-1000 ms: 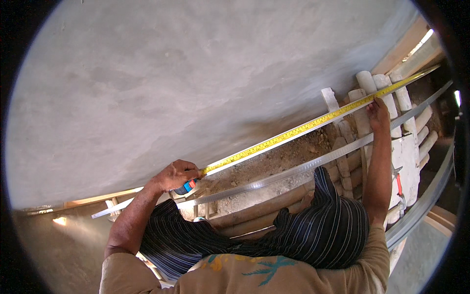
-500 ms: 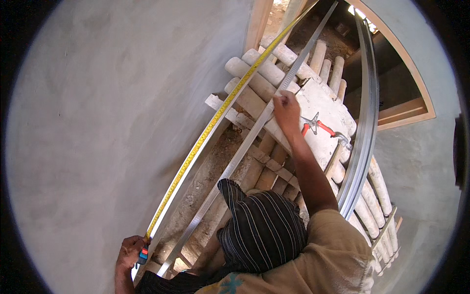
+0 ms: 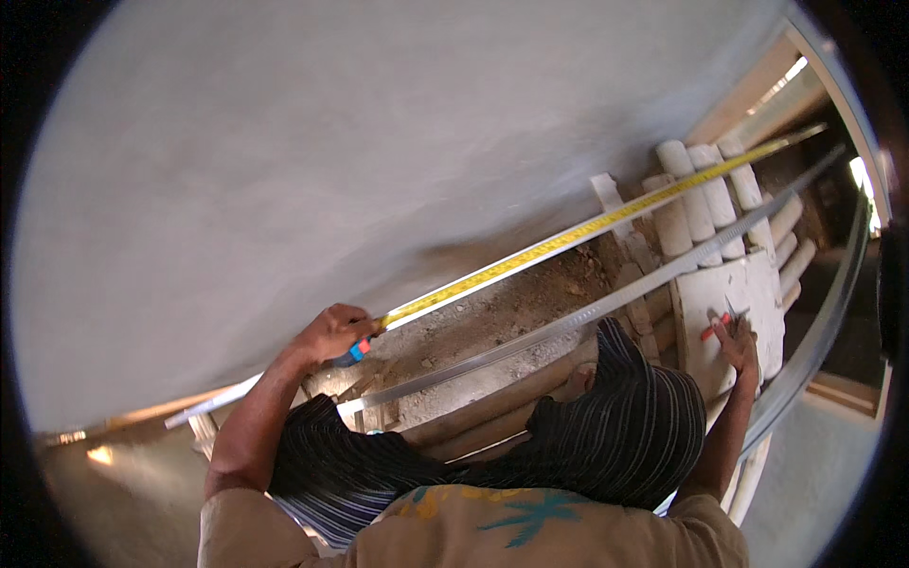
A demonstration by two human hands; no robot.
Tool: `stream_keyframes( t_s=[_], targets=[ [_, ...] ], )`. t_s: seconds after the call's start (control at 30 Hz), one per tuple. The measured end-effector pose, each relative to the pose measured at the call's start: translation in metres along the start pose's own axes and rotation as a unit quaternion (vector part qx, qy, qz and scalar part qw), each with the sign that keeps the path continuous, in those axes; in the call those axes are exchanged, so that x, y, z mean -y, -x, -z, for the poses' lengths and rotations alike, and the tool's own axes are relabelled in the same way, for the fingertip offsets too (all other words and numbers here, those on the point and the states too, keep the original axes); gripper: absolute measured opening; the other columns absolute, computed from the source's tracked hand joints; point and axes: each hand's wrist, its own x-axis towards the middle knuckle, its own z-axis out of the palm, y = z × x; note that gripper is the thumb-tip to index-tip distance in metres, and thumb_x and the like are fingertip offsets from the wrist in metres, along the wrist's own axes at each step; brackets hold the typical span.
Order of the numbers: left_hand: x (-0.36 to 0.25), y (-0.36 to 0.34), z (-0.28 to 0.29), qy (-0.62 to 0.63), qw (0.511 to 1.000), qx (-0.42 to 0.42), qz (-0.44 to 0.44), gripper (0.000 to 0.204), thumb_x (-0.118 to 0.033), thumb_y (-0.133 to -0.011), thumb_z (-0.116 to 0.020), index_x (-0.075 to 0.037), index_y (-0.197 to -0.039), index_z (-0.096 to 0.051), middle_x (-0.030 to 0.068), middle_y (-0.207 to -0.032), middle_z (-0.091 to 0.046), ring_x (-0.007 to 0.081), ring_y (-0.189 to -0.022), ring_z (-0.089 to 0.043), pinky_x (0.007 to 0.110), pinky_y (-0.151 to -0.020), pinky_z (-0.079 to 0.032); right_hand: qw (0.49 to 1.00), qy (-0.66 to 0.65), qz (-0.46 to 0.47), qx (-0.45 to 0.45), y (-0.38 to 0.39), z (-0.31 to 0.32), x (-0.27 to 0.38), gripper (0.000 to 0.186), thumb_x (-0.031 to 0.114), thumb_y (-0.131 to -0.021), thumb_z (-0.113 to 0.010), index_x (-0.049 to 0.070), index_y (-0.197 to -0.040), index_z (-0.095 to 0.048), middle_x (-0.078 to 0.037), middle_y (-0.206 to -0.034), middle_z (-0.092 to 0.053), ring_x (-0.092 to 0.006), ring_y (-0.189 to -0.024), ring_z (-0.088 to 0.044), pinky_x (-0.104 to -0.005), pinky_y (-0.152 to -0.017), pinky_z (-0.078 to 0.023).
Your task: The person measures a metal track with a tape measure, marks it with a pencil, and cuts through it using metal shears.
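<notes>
My left hand [image 3: 331, 333] is closed around the blue and red case of a tape measure [image 3: 350, 356]. Its yellow blade [image 3: 568, 237] is drawn out long toward the upper right, lying along a pale metal strip. On a white board [image 3: 699, 352] at the right, my right hand [image 3: 737, 348] has its fingers and thumb about red-handled snips [image 3: 717, 327]. The fingers partly cover this tool, and a pointed metal tip shows beyond them. A second slotted metal strip [image 3: 587, 314] runs between my hands, past my knees.
Plaster-coated poles [image 3: 696, 208] lie side by side beyond the board. Left of them, the plain grey wall [image 3: 331, 151] borders the tape. Long metal channels [image 3: 816, 341] curve along the right, near a wooden door frame [image 3: 847, 393]. Rubble and dirt [image 3: 492, 308] lie below the strips.
The view has swung, so the strips lie flatter across it. My right hand has left the slotted strip and come down to the snips on the board. My left hand keeps the tape measure.
</notes>
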Motion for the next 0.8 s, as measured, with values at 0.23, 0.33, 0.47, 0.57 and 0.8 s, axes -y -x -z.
stream_keyframes(
  t_s=[0.23,0.33,0.47,0.57,0.8],
  targets=[
    [0.007,-0.003,-0.005,-0.101,0.988,-0.025,-0.117,0.032,-0.035,-0.095,-0.058,-0.009,-0.100,-0.076,0.0101,-0.087,-0.071,0.0183,-0.080,-0.063,0.036,-0.076,-0.052,0.991,0.130,-0.019,0.031,-0.024,-0.002,-0.010,0.086,0.056,-0.074,-0.076,0.001,-0.136,-0.053,-0.019,-0.133,-0.059,-0.0449,-0.121,-0.051,-0.0508,-0.105,-0.040],
    [0.014,-0.009,-0.008,-0.032,0.997,-0.021,-0.070,0.032,-0.036,-0.095,-0.057,-0.010,-0.101,-0.076,0.0100,-0.089,-0.071,0.0196,-0.082,-0.064,0.036,-0.077,-0.052,0.989,0.139,0.045,0.025,-0.052,-0.011,-0.052,0.073,0.052,-0.077,-0.074,0.002,-0.127,-0.059,-0.018,-0.120,-0.064,-0.0400,-0.103,-0.060,-0.0493,-0.092,-0.048],
    [0.018,-0.013,-0.009,-0.057,0.996,-0.009,-0.062,0.033,-0.038,-0.095,-0.057,-0.011,-0.101,-0.076,0.0113,-0.092,-0.071,0.0222,-0.085,-0.065,0.037,-0.078,-0.052,0.927,-0.363,0.045,0.086,-0.098,-0.030,-0.114,0.044,0.043,-0.087,-0.063,0.005,-0.110,-0.063,-0.012,-0.092,-0.065,-0.0295,-0.072,-0.061,-0.0433,-0.065,-0.052],
    [0.018,-0.013,-0.008,-0.049,0.998,-0.006,-0.048,0.033,-0.038,-0.095,-0.056,-0.013,-0.103,-0.076,0.0114,-0.096,-0.071,0.0240,-0.089,-0.065,0.038,-0.081,-0.052,0.956,-0.266,0.100,0.074,-0.101,-0.012,-0.111,0.030,0.035,-0.092,-0.054,0.008,-0.103,-0.062,-0.007,-0.080,-0.061,-0.0224,-0.062,-0.057,-0.0398,-0.053,-0.051],
    [0.030,-0.017,-0.013,-0.171,0.974,-0.031,-0.146,0.028,-0.032,-0.096,-0.056,-0.013,-0.107,-0.074,0.0109,-0.099,-0.069,0.0281,-0.094,-0.066,0.038,-0.085,-0.054,0.923,-0.376,0.077,0.005,0.044,0.096,0.136,0.029,0.022,-0.099,-0.045,0.007,-0.120,-0.057,-0.003,-0.083,-0.058,-0.0154,-0.070,-0.061,-0.0321,-0.056,-0.052]
  ],
)
